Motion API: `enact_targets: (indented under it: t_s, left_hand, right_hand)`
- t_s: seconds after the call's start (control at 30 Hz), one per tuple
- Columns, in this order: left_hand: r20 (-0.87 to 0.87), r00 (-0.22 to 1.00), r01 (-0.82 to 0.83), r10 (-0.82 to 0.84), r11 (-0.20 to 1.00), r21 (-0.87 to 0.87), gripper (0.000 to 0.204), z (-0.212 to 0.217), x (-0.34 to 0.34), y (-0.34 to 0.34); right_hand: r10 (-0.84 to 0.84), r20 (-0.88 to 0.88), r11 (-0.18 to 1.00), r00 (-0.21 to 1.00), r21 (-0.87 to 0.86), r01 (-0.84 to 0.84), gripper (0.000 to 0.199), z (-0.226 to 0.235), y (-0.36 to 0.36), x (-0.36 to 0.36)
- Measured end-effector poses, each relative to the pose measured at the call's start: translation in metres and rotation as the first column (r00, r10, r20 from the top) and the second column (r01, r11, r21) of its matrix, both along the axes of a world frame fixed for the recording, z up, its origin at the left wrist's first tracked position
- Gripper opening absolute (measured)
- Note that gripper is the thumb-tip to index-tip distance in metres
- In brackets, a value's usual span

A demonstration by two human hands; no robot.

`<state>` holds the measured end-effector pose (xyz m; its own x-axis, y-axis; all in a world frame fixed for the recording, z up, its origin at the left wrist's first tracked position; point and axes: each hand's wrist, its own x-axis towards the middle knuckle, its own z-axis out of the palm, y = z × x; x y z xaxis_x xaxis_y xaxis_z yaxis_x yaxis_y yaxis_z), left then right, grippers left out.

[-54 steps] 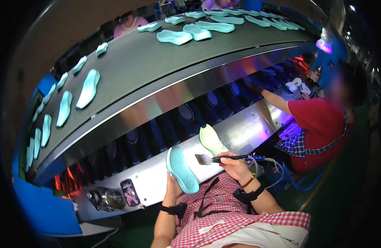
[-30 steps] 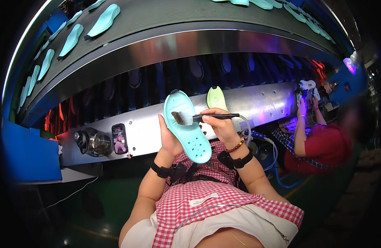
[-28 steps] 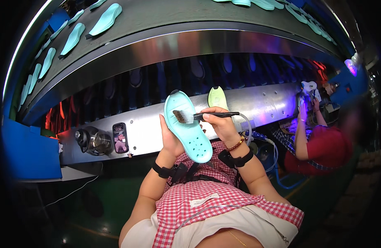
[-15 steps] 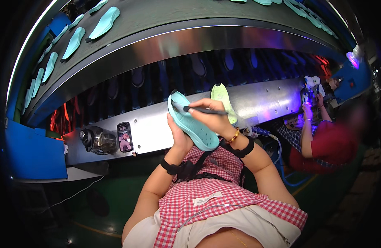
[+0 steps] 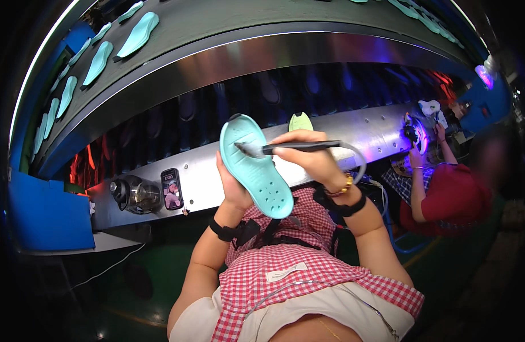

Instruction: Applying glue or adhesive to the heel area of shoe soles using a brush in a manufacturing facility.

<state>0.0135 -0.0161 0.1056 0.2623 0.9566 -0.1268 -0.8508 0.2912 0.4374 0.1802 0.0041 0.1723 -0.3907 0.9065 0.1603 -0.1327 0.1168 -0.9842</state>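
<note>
A turquoise shoe sole (image 5: 254,174) is tilted up in front of me, its broad inner face showing and small holes near its lower end. My left hand (image 5: 234,191) grips it along the left edge, fingers hidden behind it. Pinched in my right hand (image 5: 316,162) is a black-handled brush (image 5: 308,146). Its pale bristles touch or hover just above the sole's upper part; I cannot tell which. From the handle's end, a clear tube curves down past my wrist. Behind my right hand, a lime-green sole (image 5: 300,121) rests on the metal ledge, mostly covered.
A lidded jug (image 5: 138,194) and a phone (image 5: 172,189) stand on the metal ledge (image 5: 202,188) at left. Beyond it, a dark conveyor belt (image 5: 217,20) carries several turquoise soles. At right, a person in red (image 5: 450,196) handles a shoe part under purple light.
The turquoise sole has shifted slightly left and turned more face-on. My right hand has come along, its brush now lying more level, and covers more of the lime-green sole.
</note>
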Motion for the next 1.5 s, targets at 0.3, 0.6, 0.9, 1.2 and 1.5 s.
enact_targets:
  t_s: [0.3, 0.6, 0.9, 1.2, 1.5]
  left_hand:
    - [0.161, 0.984, -0.083, 0.08, 0.996, 0.017, 0.072, 0.01, 0.002, -0.001]
    - [-0.042, 0.868, -0.482, 0.495, 0.86, 0.168, 0.079, 0.019, 0.0, 0.006]
    - [0.056, 0.893, -0.448, 0.446, 0.872, 0.199, 0.083, 0.034, -0.012, 0.004]
    - [-0.049, 0.856, -0.502, 0.515, 0.85, 0.158, 0.085, 0.045, -0.002, 0.012]
    - [-0.05, 0.864, -0.475, 0.501, 0.844, 0.251, 0.074, 0.033, -0.009, 0.01]
  right_hand:
    - [-0.006, 0.027, 0.999, 1.0, 0.036, 0.005, 0.014, 0.006, 0.0, 0.004]
    - [0.069, 0.119, 0.974, 0.991, 0.207, -0.093, 0.018, -0.002, -0.009, 0.013]
    - [0.11, 0.112, 0.967, 0.988, 0.218, -0.133, 0.019, -0.011, -0.013, 0.022]
    - [0.151, 0.045, 0.988, 0.987, 0.0, -0.151, 0.019, -0.01, -0.021, 0.033]
    - [0.168, -0.027, 0.986, 0.985, -0.012, -0.168, 0.02, -0.025, -0.022, 0.027]
